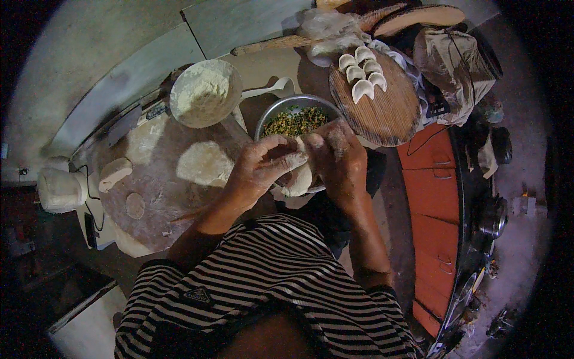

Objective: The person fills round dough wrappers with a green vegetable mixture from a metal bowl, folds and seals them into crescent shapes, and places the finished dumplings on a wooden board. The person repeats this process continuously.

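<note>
Between my left hand (269, 164) and my right hand (338, 157) is a folded piece of dough (299, 178), pinched along its upper edge by the fingers of both. Flour whitens my fingertips. Whether filling lies inside the dough cannot be seen. Just beneath and beyond my hands stands a metal bowl (309, 98) of chopped green and brown filling (293, 121); my hands hide its near part. To the right, several shaped dumplings (363, 74) rest on a round wooden board (385, 119).
At left, a floured work surface (163, 195) holds a dough piece (115, 174), a small dough disc (135, 205) and a flour patch (205, 164). Behind are a flour bowl (205, 92) and a white ladle or spoon (271, 89). Red cabinets (432, 197) stand right.
</note>
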A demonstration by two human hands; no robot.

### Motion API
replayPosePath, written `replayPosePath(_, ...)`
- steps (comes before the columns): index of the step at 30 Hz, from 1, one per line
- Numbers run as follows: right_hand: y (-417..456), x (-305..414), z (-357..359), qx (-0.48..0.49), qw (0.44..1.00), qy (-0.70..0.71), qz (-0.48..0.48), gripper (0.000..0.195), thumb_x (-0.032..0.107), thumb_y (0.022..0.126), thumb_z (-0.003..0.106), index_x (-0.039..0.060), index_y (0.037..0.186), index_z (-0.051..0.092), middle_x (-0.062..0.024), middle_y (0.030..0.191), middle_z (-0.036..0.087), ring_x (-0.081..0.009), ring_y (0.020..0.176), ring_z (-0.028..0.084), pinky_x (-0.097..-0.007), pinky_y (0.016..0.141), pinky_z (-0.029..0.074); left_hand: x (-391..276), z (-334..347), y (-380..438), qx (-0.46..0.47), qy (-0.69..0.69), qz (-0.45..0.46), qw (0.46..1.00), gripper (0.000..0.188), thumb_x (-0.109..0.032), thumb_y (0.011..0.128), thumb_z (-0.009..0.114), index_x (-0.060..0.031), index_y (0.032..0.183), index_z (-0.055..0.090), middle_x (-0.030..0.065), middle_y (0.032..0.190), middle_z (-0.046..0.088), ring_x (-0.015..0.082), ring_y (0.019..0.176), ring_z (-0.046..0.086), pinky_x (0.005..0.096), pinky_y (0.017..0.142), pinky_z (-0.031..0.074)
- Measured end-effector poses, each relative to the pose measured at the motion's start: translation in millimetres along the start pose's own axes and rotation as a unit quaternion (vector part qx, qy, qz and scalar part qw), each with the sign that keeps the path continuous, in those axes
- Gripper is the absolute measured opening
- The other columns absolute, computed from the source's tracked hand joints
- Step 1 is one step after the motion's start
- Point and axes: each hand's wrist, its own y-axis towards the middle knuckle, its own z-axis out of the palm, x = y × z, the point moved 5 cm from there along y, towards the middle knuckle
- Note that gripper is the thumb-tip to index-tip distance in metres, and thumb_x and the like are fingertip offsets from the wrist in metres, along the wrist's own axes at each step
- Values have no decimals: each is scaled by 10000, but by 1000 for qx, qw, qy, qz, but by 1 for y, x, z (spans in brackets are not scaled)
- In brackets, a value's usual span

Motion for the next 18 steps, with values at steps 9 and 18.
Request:
replayPosePath(9,-2,4,0,21,998,-48,-22,115,-10,820,612,-7,934,627,-141,858,608,-293,753,611,-335,659,495,-9,2,-1,-25,17,37,999,238,-156,853,659,-14,1038,613,28,950,636,108,880,590,253,791,475)
replayPosePath(18,-2,0,-1,5,999,3,35,46,13,843,597,-10,880,614,-137,818,600,-289,708,590,-358,649,478,-5,-4,1,-55,-60,61,995,246,-121,869,649,-2,1079,601,54,992,643,112,886,614,239,753,507)
